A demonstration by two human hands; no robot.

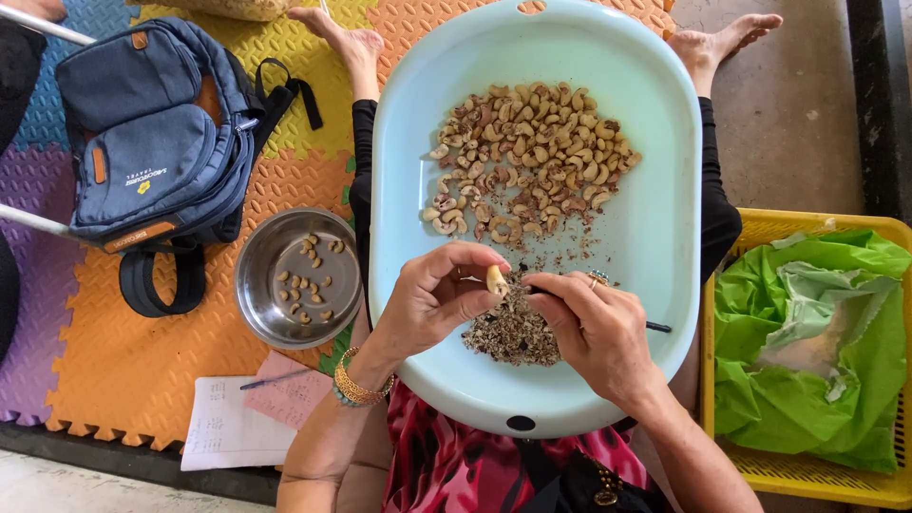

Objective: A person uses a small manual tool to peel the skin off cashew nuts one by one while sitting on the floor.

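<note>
A large oval pale-blue plastic basin (655, 247) rests across the person's lap, seen from above. The left hand (432, 304) pinches a single pale, curved cashew kernel (497, 279) between thumb and forefinger, fingers closed on it just above the near part of the basin. The right hand (594, 328) sits just beside it, fingers curled tight around a thin dark tool (657, 327) whose end pokes out past the hand toward the basin's right side — its working tip is hidden behind the fingers, so I cannot tell whether it touches the kernel. A ring shows on one right finger, and gold bangles (359, 388) circle the left wrist.

Directly under both hands lies a small heap of dark brown skin flakes and crumbs (513, 334). Farther up the basin, well apart from the hands, spreads a loose pile of unpeeled and partly peeled cashew kernels (527, 157).

Left of the basin, on the orange foam floor mat (123, 361), stands a round stainless-steel bowl (261, 275) holding a few pale kernels. Near it lie a blue-grey backpack (152, 142) and a white paper sheet with a pen (223, 427). To the right sits a yellow plastic crate (807, 480) lined with a green plastic bag (807, 332).
</note>
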